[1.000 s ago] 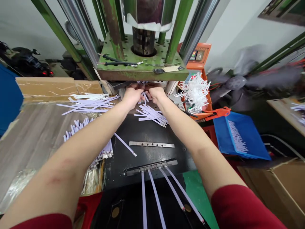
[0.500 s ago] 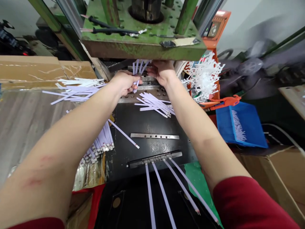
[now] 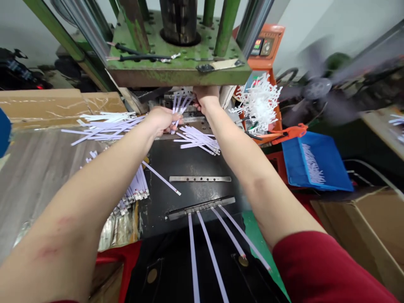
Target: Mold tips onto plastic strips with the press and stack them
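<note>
My left hand (image 3: 164,119) is closed around several lavender flat cables (image 3: 179,103), which fan out upward from its fingers beneath the press plate. Just under that plate's front edge is my right hand (image 3: 205,99), fingers curled in beside the cables' upper ends. Whatever it pinches is hidden. A loose pile of lavender cables (image 3: 198,139) lies below both hands, at the edge of the perforated metal bed (image 3: 202,124). Nearer my body, a slotted metal bar (image 3: 202,207) holds several cable ends, their lengths trailing over my lap. A flat metal strip with holes (image 3: 200,179) rests behind it.
The green press plate (image 3: 179,78) overhangs my hands. More cables (image 3: 107,126) lie at left, with a bundle (image 3: 137,187) under my left forearm. At right are white plastic scraps (image 3: 260,103), orange-handled cutters (image 3: 293,133), a blue bin (image 3: 334,164) and a spinning fan (image 3: 317,88).
The view has shifted, so the bench appears further left. My right fingers have curled in near the cables' ends; my left hand keeps its hold on the cables.
</note>
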The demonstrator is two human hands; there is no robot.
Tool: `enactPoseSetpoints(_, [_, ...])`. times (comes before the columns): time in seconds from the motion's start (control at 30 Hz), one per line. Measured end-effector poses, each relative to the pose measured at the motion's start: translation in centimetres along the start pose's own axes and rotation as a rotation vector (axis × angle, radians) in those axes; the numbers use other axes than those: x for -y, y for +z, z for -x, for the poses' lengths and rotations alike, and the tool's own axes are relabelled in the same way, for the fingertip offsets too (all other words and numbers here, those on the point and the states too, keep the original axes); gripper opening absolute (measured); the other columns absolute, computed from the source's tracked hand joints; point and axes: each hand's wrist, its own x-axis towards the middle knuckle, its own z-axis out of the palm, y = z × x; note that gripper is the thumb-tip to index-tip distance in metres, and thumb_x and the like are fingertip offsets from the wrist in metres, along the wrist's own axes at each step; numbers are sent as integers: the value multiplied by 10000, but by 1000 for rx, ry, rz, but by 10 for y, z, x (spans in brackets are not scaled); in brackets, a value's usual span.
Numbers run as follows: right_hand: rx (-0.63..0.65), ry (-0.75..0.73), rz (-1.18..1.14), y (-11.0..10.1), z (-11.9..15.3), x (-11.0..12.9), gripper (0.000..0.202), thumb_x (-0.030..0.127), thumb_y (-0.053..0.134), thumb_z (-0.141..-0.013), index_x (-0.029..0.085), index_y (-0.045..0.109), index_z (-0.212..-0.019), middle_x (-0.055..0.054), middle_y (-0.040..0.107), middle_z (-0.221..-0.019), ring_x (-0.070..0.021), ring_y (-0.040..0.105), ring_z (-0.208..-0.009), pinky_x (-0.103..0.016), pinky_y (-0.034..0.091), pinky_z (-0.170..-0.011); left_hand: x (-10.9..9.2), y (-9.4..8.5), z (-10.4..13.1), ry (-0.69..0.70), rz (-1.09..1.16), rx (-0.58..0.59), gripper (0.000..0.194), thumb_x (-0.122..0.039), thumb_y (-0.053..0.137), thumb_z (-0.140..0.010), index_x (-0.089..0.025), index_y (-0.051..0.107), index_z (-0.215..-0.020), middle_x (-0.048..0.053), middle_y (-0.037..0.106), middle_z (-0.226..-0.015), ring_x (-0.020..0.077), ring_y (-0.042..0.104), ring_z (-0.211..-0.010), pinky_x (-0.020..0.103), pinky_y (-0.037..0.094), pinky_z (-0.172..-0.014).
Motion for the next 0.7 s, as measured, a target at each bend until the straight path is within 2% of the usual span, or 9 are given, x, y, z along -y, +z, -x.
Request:
enactPoseSetpoints(0.07, [57,-54,-61,-34,35,-2,243,162,588,-811,183,465,-602,25,467,-468,-117,477,-356,-173,321,-311,0,-7,20,26,-53,66,175,-306,706,-824,-132,690,-832,71,695,-752,46,411,-392,214,266,-410])
enactPoseSetpoints(0.13, [157,-88,-128,-81,70,-11,217,163,620,-744,185,482,-579,19,512,-469,-105,448,-318,-179,286,-277,1,-13,42,78,-196,187,211,-362,689,-818,-155,718,-786,23,634,-571,63,404,-373,224,277,-428])
enactPoseSetpoints(0.2, [141,-127,-150,-135,95,-24,197,223,672,-688,184,519,-570,22,526,-469,-97,426,-293,-182,268,-255,3,-17,62,131,-389,331,251,-403,645,-824,-185,732,-734,-19,528,-415,86,411,-361,227,287,-444])
enactPoseSetpoints(0.27, [31,-176,-171,-186,107,-36,216,284,727,-638,188,543,-579,21,553,-498,-86,424,-292,-181,289,-253,4,-16,76,159,-530,464,286,-423,604,-829,-203,728,-695,-36,476,-357,99,431,-363,225,306,-455])
enactPoseSetpoints(0.37, [-62,-170,-209,-236,112,-51,298,359,795,-585,196,546,-594,22,572,-528,-83,437,-308,-181,310,-263,6,-10,82,169,-571,575,314,-446,577,-824,-203,712,-678,-43,474,-354,99,436,-366,215,316,-455])
enactPoseSetpoints(0.43, [-47,-143,-204,-248,111,-59,353,417,829,-573,194,557,-610,20,568,-529,-89,453,-321,-186,327,-275,7,-6,80,158,-538,593,308,-449,582,-814,-197,711,-694,-44,478,-363,98,442,-375,207,323,-462])
enactPoseSetpoints(0.53, [-52,-198,-161,-248,102,-62,387,467,832,-624,189,563,-629,24,548,-514,-91,464,-336,-194,360,-304,7,0,76,132,-504,593,300,-448,597,-795,-186,710,-705,-37,496,-382,100,461,-395,202,343,-485])
enactPoseSetpoints(0.6, [-141,-271,-136,-245,85,-55,335,418,776,-738,193,547,-644,26,540,-521,-90,472,-353,-196,369,-328,7,3,74,121,-502,591,301,-457,610,-779,-183,711,-706,-34,496,-380,102,463,-402,202,343,-490])
enactPoseSetpoints(0.7, [-356,-332,-50,-244,38,-30,256,253,593,-924,197,512,-687,7,553,-577,-79,489,-398,-194,361,-379,6,7,74,113,-506,590,316,-479,620,-761,-182,716,-710,-35,488,-374,102,452,-399,203,326,-481])
